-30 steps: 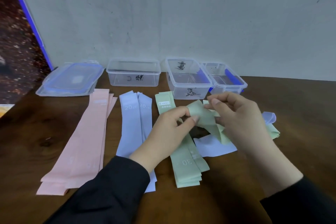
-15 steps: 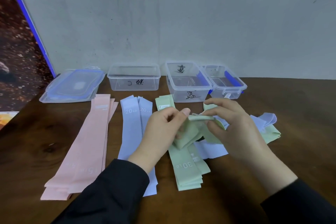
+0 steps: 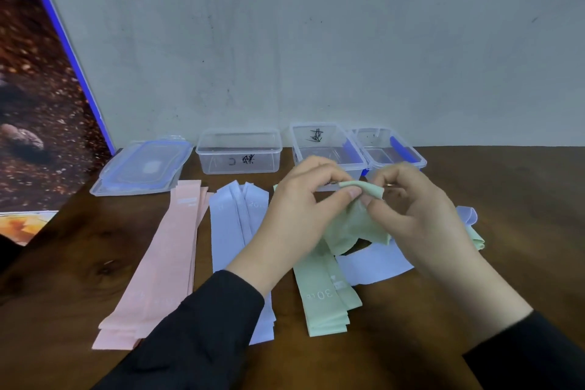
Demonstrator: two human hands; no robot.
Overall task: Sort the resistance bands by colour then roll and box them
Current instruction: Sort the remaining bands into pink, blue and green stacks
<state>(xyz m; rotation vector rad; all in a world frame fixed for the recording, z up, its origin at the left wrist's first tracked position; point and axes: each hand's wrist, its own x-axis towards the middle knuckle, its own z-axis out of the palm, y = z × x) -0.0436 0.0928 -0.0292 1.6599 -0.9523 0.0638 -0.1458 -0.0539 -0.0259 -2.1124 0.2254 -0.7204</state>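
Flat piles of bands lie on the brown table: pink bands [image 3: 164, 263] at the left, lilac bands [image 3: 231, 225] beside them, green bands [image 3: 323, 301] in the middle. A loose green band [image 3: 357, 222] is raised above the table, pinched at its top edge by my left hand [image 3: 300, 215] and my right hand [image 3: 414, 212]; its lower part hangs crumpled. Under my right hand lie an unsorted lilac band [image 3: 373, 263] and a bit of green band [image 3: 476, 239]. Three clear boxes stand at the back: left box [image 3: 239, 152], middle box [image 3: 326, 146], right box [image 3: 389, 149].
Stacked clear lids with blue rims [image 3: 142, 168] lie at the back left by a patterned panel [image 3: 38, 104]. A grey wall closes off the table's far side. Bare wood shows at the right and along the near edge.
Both hands have lifted the loose green band higher and pulled its top edge between thumbs and fingers. The view tilted upward, showing more wall.
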